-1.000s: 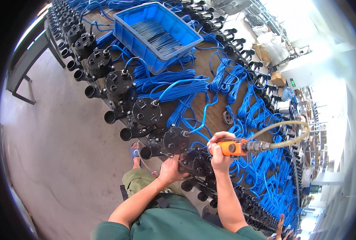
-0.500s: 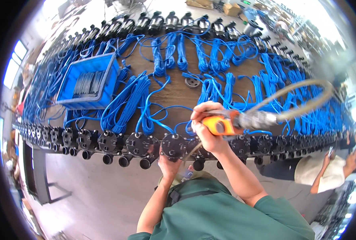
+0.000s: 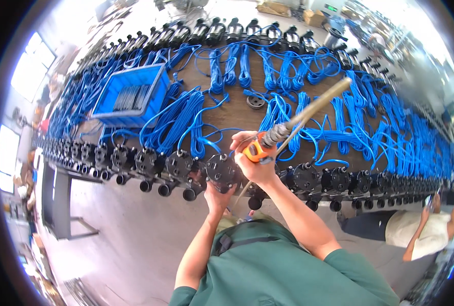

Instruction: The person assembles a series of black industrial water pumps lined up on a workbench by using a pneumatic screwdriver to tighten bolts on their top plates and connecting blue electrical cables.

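My left hand [image 3: 218, 198] grips the lower side of a black pump-like unit [image 3: 222, 170] with a round end cap, at the near edge of the table. The fingers around its underside are partly hidden. Just to the right and above, my right hand [image 3: 253, 167] is wrapped around an orange air tool [image 3: 258, 149]. A yellowish hose [image 3: 321, 103] runs from the tool's metal fitting toward the upper right. The tool's working end is hidden by my hand, so I cannot tell whether it touches the unit.
Similar black units line the table's near edge, and more with shiny barrels [image 3: 234, 30] stand along the far edge. Bundled blue cables [image 3: 173, 122] cover much of the brown tabletop [image 3: 232, 113]. A blue crate [image 3: 130, 120] sits on the left. Another person [image 3: 415, 232] is at the right.
My right hand has shifted slightly left and turned the orange tool, so its hose swings from the right to pointing up and right. My left hand stays on the same unit; the whole view has shifted.
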The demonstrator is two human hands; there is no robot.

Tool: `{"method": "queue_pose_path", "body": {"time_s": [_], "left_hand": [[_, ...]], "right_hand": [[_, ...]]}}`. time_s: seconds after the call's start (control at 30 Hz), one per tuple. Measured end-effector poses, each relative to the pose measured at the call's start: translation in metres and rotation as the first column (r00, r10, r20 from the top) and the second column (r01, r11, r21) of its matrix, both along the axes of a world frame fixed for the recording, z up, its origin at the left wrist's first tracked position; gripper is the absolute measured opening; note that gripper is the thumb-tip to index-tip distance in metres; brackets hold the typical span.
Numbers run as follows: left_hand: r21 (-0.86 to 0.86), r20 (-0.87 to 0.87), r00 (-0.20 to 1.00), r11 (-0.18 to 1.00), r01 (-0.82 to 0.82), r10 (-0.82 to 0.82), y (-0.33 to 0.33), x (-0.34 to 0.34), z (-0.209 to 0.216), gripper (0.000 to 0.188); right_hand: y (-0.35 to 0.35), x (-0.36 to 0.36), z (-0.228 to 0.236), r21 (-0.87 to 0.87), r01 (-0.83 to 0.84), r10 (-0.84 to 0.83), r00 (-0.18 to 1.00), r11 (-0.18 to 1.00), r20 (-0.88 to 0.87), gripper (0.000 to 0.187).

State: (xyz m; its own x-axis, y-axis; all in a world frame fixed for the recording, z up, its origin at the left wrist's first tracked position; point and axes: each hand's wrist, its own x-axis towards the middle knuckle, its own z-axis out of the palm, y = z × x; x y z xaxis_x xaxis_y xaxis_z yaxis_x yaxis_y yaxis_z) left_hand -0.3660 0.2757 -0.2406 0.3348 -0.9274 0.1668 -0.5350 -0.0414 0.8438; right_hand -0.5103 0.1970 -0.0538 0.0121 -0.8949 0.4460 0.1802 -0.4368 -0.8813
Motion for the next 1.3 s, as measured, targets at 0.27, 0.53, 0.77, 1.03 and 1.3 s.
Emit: {"method": "queue_pose_path", "body": {"time_s": [0.27,0.53,0.77,1.03,1.3], "left_hand": [[0.046,-0.050,0.999,0.999,0.016,-0.014,0.002,-0.005,0.007,0.060],[0.010,-0.082,0.997,1.000,0.003,-0.003,0.003,-0.003,0.004,0.060],[0.059,-0.081,0.996,0.998,0.034,-0.029,0.004,0.003,0.003,0.072],[-0.074,0.040,0.982,0.980,-0.183,0.186,0.015,-0.015,0.011,0.084],[0.144,-0.232,0.959,0.969,0.202,-0.165,0.034,-0.064,-0.011,0.039]], "right_hand": [[-0.027,0.007,-0.017,0.018,-0.020,0.021,0.996,1.000,-0.084,0.017],[-0.021,0.015,-0.009,-0.069,0.030,-0.038,0.994,0.997,-0.104,0.019],[0.042,0.014,-0.015,0.146,-0.205,0.182,0.971,0.968,0.158,0.022],[0.042,0.024,0.001,0.031,-0.213,0.214,0.977,0.976,-0.010,0.032],[0.068,-0.019,0.097,-0.170,-0.052,0.054,0.999,0.984,0.005,0.039]]}}
